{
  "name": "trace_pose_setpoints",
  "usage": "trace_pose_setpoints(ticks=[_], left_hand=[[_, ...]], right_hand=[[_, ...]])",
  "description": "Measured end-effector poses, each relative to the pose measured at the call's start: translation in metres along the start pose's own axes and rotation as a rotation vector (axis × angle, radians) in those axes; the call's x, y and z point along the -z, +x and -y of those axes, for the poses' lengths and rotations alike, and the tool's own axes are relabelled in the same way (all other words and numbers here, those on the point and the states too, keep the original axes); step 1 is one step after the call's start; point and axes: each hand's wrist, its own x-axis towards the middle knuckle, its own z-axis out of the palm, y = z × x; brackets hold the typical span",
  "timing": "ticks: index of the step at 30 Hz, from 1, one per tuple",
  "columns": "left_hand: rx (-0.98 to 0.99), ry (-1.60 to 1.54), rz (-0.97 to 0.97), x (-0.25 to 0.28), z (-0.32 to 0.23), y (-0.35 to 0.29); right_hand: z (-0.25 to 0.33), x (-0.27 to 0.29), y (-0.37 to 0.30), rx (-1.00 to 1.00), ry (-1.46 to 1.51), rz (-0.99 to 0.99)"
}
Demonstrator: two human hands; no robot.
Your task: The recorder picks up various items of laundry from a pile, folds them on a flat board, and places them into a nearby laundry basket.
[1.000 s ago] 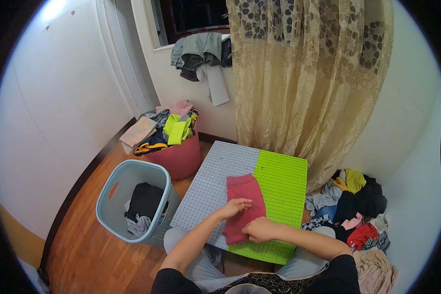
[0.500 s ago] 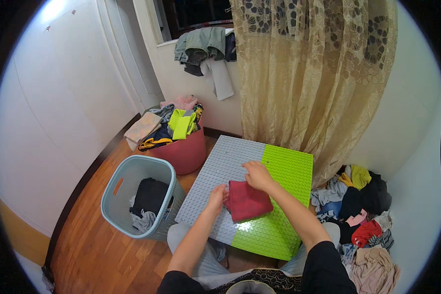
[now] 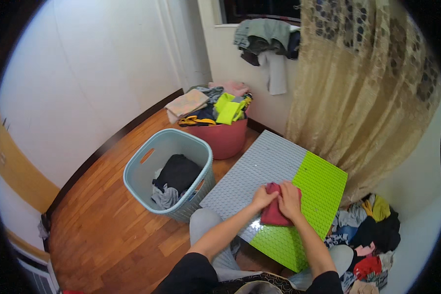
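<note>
Glare spots the tabletop (image 3: pixel 245 171) (outer edges bend darkly).

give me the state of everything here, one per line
red cloth: folded, lying on the tabletop
left hand: on the cloth
right hand: on the cloth
studded tabletop: partly covered
pale blue basket: upright, partly filled
red tub: heaped above its rim
floor clothes: loosely piled
sill clothes: draped
curtain: hanging

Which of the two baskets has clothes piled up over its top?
The round pinkish-red tub by the wall: its mixed-colour clothes heap above the rim. In the pale-blue rectangular plastic basket, the black and grey clothes lie low.
</note>
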Motion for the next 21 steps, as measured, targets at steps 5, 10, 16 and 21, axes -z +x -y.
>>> trace_pose_setpoints(ticks=[5, 10, 16, 21], left_hand=[[0.12, 0.211, 0.135, 0.004, -0.013, -0.016], [0.152, -0.497, 0.255, 0.003, -0.035, -0.029], [0.073, -1.049, -0.104, 0.127, -0.104, -0.034], [-0.3, -1.056, -0.6, 0.268, -0.076, -0.038]], right_hand=[[0.008, -0.003, -0.027, -0.504, -0.045, -0.21], [0.008, 0.01, -0.031, -0.558, 0.169, -0.199], [0.006, 0.06, -0.042, -0.5, 0.428, -0.164], [-0.002, 0.116, -0.068, -0.504, 0.493, -0.011]])
